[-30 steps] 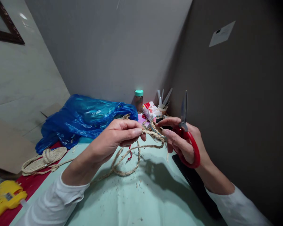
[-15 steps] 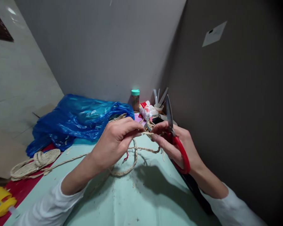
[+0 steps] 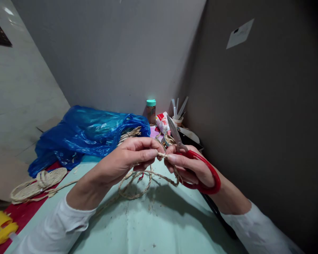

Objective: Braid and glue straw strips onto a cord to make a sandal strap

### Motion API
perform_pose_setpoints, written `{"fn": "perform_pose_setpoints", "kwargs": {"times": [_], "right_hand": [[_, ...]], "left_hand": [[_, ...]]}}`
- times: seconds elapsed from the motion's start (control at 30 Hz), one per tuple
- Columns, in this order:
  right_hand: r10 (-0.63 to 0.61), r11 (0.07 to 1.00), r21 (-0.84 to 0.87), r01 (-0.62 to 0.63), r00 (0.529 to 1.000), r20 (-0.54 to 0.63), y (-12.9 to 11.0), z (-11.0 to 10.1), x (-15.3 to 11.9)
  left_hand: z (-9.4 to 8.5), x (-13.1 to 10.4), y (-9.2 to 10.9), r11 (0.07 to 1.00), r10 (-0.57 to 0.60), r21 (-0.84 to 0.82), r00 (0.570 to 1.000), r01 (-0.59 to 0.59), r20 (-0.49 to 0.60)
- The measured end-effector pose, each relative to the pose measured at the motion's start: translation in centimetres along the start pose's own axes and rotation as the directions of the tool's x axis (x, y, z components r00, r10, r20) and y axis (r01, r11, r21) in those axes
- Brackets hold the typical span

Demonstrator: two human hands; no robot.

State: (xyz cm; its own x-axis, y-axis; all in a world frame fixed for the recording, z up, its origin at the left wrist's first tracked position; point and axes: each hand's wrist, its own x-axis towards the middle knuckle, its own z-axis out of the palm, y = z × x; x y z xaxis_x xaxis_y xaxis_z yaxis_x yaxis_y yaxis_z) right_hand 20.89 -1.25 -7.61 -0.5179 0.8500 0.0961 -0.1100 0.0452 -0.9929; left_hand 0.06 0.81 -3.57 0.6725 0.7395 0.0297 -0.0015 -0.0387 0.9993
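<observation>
Between my two hands runs a short stretch of braided straw cord. My left hand pinches it between thumb and forefinger. Close beside it, my right hand pinches the same cord with thumb and fingertips. Red-handled scissors hang on my right hand, their handle around it and the blades pointing up and away. Below my hands the cord falls in a loose loop over the pale green tabletop. A small red thread shows inside the loop.
At the left lie a coiled braid bundle and a yellow glue gun on red cloth. Behind is a blue plastic bag with straw at its mouth. A green-lidded jar and a cup of sticks stand near the wall.
Both hands have come slightly lower and nearer, still pinching the cord. My right hand has turned, so the scissors lean left with their blades more side-on. The hanging loop has shifted a little left.
</observation>
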Motion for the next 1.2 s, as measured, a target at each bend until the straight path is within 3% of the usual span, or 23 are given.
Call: {"fn": "perform_pose_setpoints", "kwargs": {"times": [0.13,0.2,0.23,0.3,0.4,0.47,0.53,0.67,1.2], "right_hand": [[-0.097,0.963,-0.266,0.05,0.981,-0.166,0.3,-0.1,0.3],[-0.278,0.836,-0.537,0.114,0.931,-0.235,0.2,-0.4,0.4],[-0.389,0.715,-0.685,0.144,0.896,-0.217,0.1,-0.5,0.3],[-0.554,0.38,-0.911,0.159,0.828,-0.086,-0.1,-0.7,0.2],[-0.615,-0.061,-0.995,0.079,0.782,0.1,-0.6,-0.7,-0.2],[-0.633,-0.246,-0.969,0.001,0.757,0.162,-0.8,-0.6,-0.4],[-0.651,-0.353,-0.933,-0.072,0.735,0.19,-0.9,-0.6,-0.4],[-0.675,-0.424,-0.894,-0.141,0.708,0.208,-0.8,-0.8,-0.4],[-0.686,-0.489,-0.863,-0.124,0.666,0.293,-0.1,-1.3,-0.4]], "left_hand": [[-0.1,0.1,0.0,0.987,-0.058,-0.151,0.997,0.05,-0.053],[-0.4,0.2,0.0,0.98,-0.063,-0.194,0.992,0.042,-0.105],[-0.6,0.2,0.1,0.978,-0.058,-0.204,0.99,0.031,-0.131],[-1.0,0.1,0.3,0.978,-0.048,-0.209,0.984,0.011,-0.172],[-1.2,-0.2,0.6,0.98,-0.027,-0.2,0.978,-0.016,-0.208],[-1.2,-0.5,0.8,0.982,-0.026,-0.188,0.976,-0.016,-0.217],[-1.2,-0.6,0.9,0.984,-0.03,-0.178,0.974,-0.01,-0.223],[-1.1,-0.7,0.8,0.984,-0.044,-0.178,0.975,0.004,-0.217],[-1.1,-0.6,1.1,0.966,-0.151,-0.23,0.978,0.116,-0.141]]}}
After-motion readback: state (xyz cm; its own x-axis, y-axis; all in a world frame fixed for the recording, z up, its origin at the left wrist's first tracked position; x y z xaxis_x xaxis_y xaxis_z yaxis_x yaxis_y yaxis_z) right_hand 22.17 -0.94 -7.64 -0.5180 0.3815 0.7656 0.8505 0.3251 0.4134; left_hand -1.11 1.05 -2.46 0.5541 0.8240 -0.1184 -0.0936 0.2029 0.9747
